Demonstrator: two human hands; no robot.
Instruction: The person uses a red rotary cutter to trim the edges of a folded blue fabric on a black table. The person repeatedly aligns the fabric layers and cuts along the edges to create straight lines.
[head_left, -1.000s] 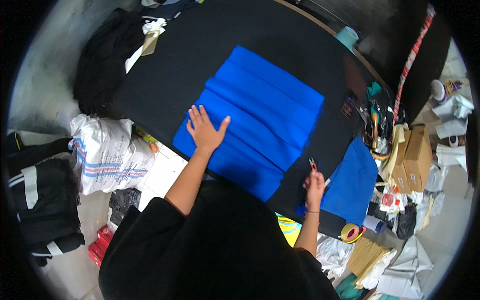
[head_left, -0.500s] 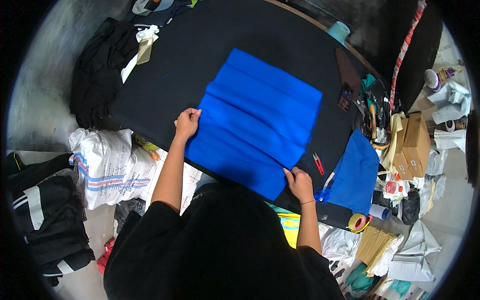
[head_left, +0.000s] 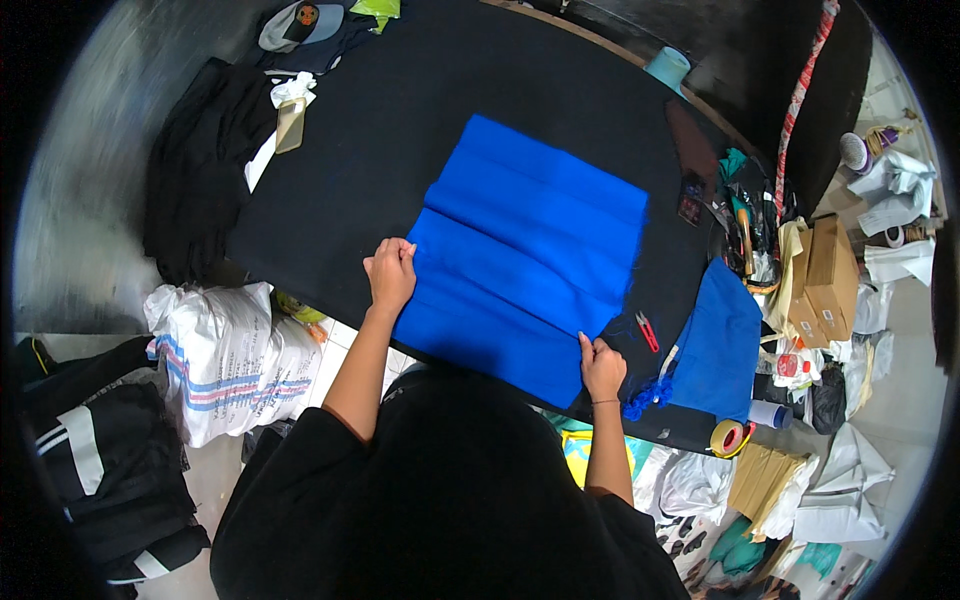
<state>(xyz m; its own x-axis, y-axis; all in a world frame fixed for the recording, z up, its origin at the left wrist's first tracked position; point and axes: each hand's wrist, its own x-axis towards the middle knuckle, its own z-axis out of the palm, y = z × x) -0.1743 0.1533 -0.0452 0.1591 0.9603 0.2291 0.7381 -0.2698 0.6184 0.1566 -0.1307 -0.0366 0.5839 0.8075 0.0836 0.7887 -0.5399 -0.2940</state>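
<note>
A creased rectangle of bright blue fabric [head_left: 525, 240] lies on the black-covered table [head_left: 350, 190]. My left hand [head_left: 392, 275] pinches its left edge, and my right hand [head_left: 602, 370] pinches its lower right side, near a crease. Just right of my right hand lie small red thread snips [head_left: 646, 330] and a clump of blue threads [head_left: 646, 398]. Farther right is a flat blue cloth piece [head_left: 715, 330].
Black clothing [head_left: 195, 170], a phone case [head_left: 290, 125] and a cap [head_left: 298, 25] lie at the back left. A white sack [head_left: 225, 365] stands below the table's left. Tape rolls [head_left: 727, 437], cardboard boxes [head_left: 830, 275] and a long red-and-white roll [head_left: 800, 100] are rightward.
My left hand has gone from lying spread on the fabric to pinching its edge. My right hand has let go of the red snips and now grips the fabric.
</note>
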